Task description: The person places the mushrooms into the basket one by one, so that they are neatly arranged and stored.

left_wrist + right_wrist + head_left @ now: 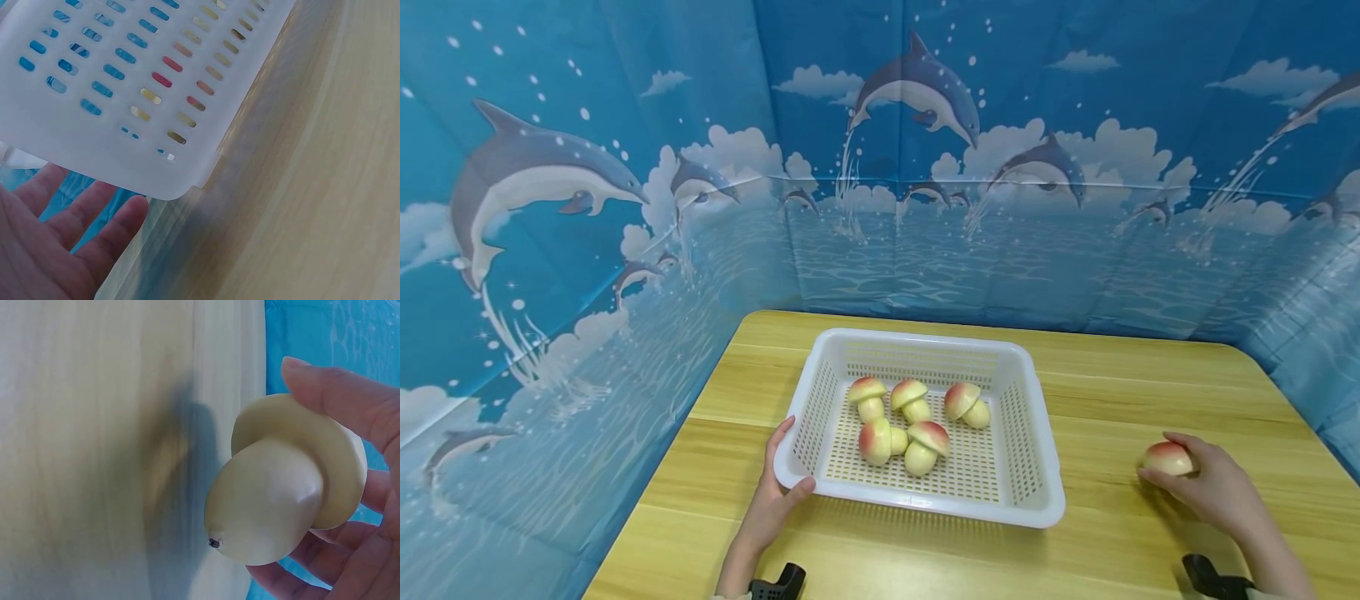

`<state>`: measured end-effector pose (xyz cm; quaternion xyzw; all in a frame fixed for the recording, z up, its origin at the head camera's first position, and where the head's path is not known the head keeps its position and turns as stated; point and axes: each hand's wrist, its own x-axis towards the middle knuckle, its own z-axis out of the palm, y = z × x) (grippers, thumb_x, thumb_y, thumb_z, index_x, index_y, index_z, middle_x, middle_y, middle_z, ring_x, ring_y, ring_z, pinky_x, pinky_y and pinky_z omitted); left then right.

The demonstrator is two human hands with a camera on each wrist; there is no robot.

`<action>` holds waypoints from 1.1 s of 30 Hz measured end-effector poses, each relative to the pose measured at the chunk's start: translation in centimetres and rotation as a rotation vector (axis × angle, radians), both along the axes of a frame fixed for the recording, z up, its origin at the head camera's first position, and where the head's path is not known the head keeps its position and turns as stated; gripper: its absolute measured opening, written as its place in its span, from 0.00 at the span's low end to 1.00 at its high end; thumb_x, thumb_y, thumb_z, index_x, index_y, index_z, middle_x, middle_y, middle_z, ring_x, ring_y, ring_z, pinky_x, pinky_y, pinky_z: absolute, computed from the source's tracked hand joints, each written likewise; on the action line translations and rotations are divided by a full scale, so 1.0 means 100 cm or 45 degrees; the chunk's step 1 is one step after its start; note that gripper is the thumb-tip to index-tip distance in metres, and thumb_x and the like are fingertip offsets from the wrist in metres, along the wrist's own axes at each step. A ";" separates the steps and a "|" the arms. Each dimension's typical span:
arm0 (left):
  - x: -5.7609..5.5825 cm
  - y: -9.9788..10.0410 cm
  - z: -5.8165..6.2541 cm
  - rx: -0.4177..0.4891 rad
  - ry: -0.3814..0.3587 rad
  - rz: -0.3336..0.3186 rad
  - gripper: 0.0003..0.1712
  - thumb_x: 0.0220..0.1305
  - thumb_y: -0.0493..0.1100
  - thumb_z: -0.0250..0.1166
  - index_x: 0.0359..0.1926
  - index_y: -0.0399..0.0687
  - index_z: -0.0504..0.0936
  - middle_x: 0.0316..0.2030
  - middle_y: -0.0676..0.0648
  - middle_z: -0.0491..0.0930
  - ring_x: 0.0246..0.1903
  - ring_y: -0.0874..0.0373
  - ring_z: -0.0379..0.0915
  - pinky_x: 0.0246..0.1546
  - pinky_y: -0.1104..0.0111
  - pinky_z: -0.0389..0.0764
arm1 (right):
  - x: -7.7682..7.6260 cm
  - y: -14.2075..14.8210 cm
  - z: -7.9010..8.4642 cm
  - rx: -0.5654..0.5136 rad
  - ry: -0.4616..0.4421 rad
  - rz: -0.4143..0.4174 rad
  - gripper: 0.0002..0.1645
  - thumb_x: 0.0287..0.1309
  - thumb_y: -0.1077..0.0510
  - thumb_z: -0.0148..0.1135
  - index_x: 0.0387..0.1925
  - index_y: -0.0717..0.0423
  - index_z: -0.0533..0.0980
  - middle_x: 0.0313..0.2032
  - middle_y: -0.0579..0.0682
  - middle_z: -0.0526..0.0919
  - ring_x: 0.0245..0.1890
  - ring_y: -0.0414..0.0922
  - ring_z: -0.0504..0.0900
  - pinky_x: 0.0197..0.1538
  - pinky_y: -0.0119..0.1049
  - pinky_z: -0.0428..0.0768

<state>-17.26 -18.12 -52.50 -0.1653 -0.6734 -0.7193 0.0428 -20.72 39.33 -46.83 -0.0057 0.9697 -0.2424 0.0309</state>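
Note:
In the head view my left hand point(769, 505) holds the front left corner of a white plastic basket point(917, 500), its thumb at the front rim and its fingers along the left side. From the left wrist, straightish fingers point(94, 215) show at the slotted wall's edge. Several toy mushrooms point(922, 446), pale yellow with red-blushed caps, lie inside the basket. Off to the right, my right hand point(1223, 492) grips another toy mushroom point(1167, 459) by its cap, above the table. Its rounded, cream-coloured stem point(262, 500) faces the right wrist camera, with a small dark spot at the end.
The basket stands on a yellow wood-grain table point(1105, 400) with rounded far corners. Blue curtains point(895, 250) printed with dolphins and clouds hang behind the table and along its sides. Black wrist devices point(1213, 577) are strapped on both arms.

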 end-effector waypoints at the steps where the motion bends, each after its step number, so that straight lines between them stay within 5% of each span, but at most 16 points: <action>1: 0.000 0.000 0.000 0.000 -0.002 0.001 0.48 0.60 0.34 0.61 0.74 0.58 0.44 0.69 0.35 0.49 0.62 0.33 0.56 0.53 0.55 0.71 | 0.000 -0.001 0.001 -0.003 0.002 0.001 0.52 0.56 0.36 0.61 0.63 0.75 0.59 0.49 0.80 0.66 0.44 0.71 0.69 0.34 0.56 0.72; 33: 0.001 0.000 0.002 -0.005 -0.006 0.003 0.48 0.60 0.33 0.61 0.73 0.58 0.44 0.69 0.34 0.50 0.61 0.33 0.57 0.54 0.54 0.70 | -0.010 -0.033 0.024 0.007 0.198 0.068 0.50 0.54 0.39 0.65 0.62 0.74 0.61 0.52 0.78 0.66 0.47 0.71 0.67 0.40 0.64 0.68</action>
